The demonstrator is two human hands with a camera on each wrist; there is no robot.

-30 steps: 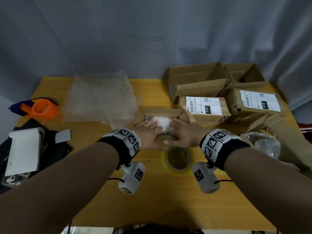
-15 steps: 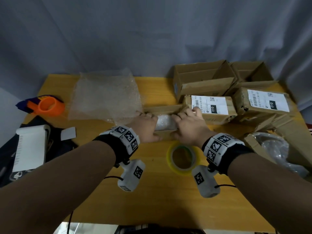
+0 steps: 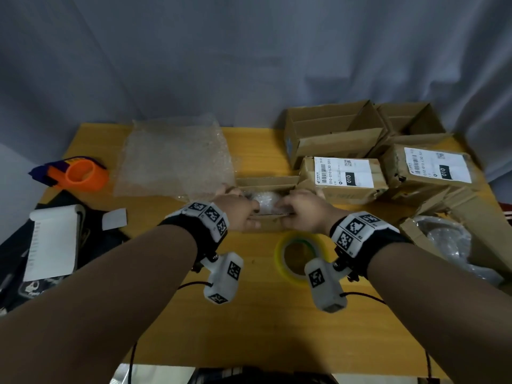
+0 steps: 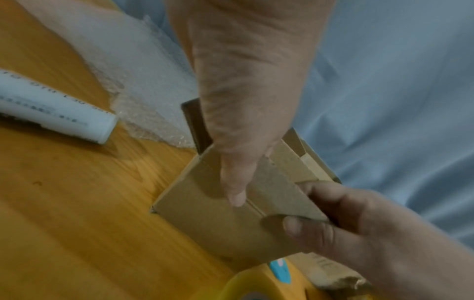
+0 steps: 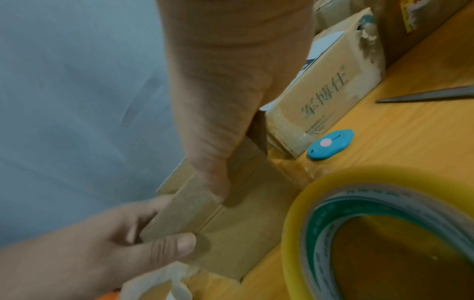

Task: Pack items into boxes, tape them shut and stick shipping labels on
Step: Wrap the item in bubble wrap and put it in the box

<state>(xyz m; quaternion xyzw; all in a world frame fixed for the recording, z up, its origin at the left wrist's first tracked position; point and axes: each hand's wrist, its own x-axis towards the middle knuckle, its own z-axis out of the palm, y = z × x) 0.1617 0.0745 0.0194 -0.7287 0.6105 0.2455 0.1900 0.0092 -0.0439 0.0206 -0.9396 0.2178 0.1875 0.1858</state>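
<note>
**Both hands grip the near flap of a small open box**

The left hand [image 3: 238, 207] and the right hand [image 3: 304, 210] each pinch the near flap of a small cardboard box [image 3: 267, 225] at the middle of the wooden table [image 3: 257, 322], thumbs on the outer face and fingers curled over the flap's edge. The left wrist view shows the left thumb [image 4: 237, 182] pressed flat on the cardboard, with the right hand's thumb beside it. Inside the box, between the two hands, lies a bubble-wrapped item [image 3: 264, 200]; the far flap stands open.

Just in front of the box, touching the table, lies a roll of yellowish packing tape [image 3: 279, 256]. A small blue cutter [image 5: 330, 144] sits beside the box's right corner, near a labelled, sealed box [image 3: 343, 180]. Another labelled box [image 3: 432, 169] stands further right, with open empty cartons [image 3: 332, 134] behind them. To the left lie a sheet of bubble wrap [image 3: 174, 159], an orange tape dispenser [image 3: 83, 176] and a roll of white labels [image 3: 52, 245].
</note>
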